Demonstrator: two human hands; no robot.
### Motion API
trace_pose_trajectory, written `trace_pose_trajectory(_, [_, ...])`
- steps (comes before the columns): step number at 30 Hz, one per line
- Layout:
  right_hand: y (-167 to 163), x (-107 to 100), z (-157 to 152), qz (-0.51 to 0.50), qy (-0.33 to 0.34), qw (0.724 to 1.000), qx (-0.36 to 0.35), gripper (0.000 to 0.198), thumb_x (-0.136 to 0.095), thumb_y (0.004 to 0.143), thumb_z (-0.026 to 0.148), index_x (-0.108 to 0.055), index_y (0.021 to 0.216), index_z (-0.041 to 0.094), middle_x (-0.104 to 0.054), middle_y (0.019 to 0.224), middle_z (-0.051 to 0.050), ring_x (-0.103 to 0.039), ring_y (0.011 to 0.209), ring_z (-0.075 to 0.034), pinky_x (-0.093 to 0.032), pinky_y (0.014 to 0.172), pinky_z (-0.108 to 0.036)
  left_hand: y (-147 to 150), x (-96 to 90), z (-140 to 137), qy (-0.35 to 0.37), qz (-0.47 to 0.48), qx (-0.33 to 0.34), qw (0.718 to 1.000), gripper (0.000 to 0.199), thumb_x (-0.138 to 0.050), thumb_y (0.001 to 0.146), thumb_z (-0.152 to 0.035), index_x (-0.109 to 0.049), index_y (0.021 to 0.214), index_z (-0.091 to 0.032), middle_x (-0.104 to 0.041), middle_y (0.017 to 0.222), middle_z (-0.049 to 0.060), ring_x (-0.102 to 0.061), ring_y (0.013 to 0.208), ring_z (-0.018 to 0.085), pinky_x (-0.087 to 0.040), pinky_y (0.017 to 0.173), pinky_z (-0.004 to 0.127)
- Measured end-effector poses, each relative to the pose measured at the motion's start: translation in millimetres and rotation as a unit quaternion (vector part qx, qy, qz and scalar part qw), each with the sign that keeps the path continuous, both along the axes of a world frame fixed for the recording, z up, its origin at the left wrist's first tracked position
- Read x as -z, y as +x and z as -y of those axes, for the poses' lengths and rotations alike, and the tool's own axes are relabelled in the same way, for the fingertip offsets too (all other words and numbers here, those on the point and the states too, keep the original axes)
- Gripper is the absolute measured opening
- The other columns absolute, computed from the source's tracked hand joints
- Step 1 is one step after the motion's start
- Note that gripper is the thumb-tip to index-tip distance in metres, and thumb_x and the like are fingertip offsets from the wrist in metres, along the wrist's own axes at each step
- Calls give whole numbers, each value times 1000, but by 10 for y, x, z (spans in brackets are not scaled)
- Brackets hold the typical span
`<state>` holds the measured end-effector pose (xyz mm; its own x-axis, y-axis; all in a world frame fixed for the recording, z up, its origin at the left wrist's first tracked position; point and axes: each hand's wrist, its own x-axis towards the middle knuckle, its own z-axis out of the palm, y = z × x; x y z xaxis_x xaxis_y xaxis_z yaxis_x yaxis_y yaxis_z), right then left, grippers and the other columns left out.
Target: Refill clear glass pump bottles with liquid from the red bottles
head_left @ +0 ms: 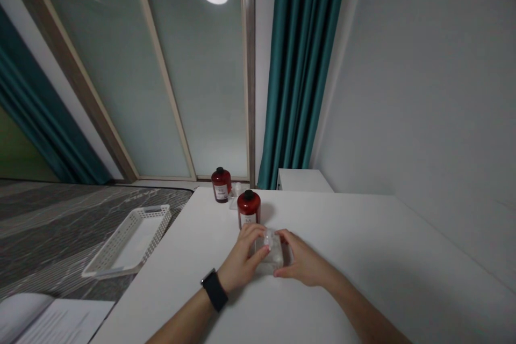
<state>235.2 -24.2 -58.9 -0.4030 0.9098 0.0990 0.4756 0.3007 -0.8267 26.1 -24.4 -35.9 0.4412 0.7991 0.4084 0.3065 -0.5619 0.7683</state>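
Both of my hands meet over the middle of the white table (330, 301). My left hand (245, 257), with a dark watch on its wrist, has fingers and thumb on a clear, box-like plastic piece (274, 253). On its other side my right hand (300, 260) grips the same piece between thumb and fingers. Just beyond my left fingers stands a dark red bottle (249, 205) with a black cap and a white label. A second red bottle (220, 185) stands upright farther back, with another small clear item (235, 196) beside it.
To the left, below the table edge, lies a white perforated basket (137, 239). An open book (60, 322) is at the lower left. Behind the table are a white cabinet (304, 180), a teal curtain (302, 64) and frosted sliding doors (201, 80). A wall (435, 91) rises at the right.
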Motion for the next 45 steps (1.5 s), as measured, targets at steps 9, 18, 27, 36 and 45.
trace_pose_trajectory(9, [-96,-60,60,24,-13,999,40,69,-90,52,23,-51,109,21,-60,112,-7,-56,106,-28,-45,91,-41,53,25,39,6,26,-38,999,11,-55,94,-30,-54,91,-20,-57,103,7,-52,102,24,-43,93,39])
trace_pose_trajectory(18, [-41,-87,41,12,-12,1000,1,67,-87,57,20,-53,115,23,-62,114,-6,-57,108,-28,-44,95,-43,10,15,41,-90,78,-30,992,28,-71,79,-23,-55,102,-20,-62,113,9,-58,110,26,-44,99,42])
trace_pose_trajectory(27, [123,-135,-4,-66,4,997,-25,75,-76,69,17,-45,137,25,-55,133,-8,-51,124,-27,-40,107,-47,-152,-60,-47,-75,91,-6,993,40,-66,83,-19,-48,118,-20,-68,97,5,-63,102,23,-40,103,45])
trace_pose_trajectory(36, [-109,-183,107,-96,96,989,58,47,-62,79,22,-53,125,25,-62,111,-5,-59,102,-22,-46,96,-40,-175,-23,-52,-58,-5,24,998,58,-81,67,-21,-55,118,-20,-57,121,11,-54,116,30,-43,102,47])
trace_pose_trajectory(45, [-206,-96,133,-100,102,986,92,56,-64,76,21,-51,130,28,-59,111,-5,-58,106,-24,-46,98,-41,-210,-20,-85,-108,6,36,993,68,-82,66,-20,-52,127,-20,-63,120,11,-59,110,28,-48,97,45])
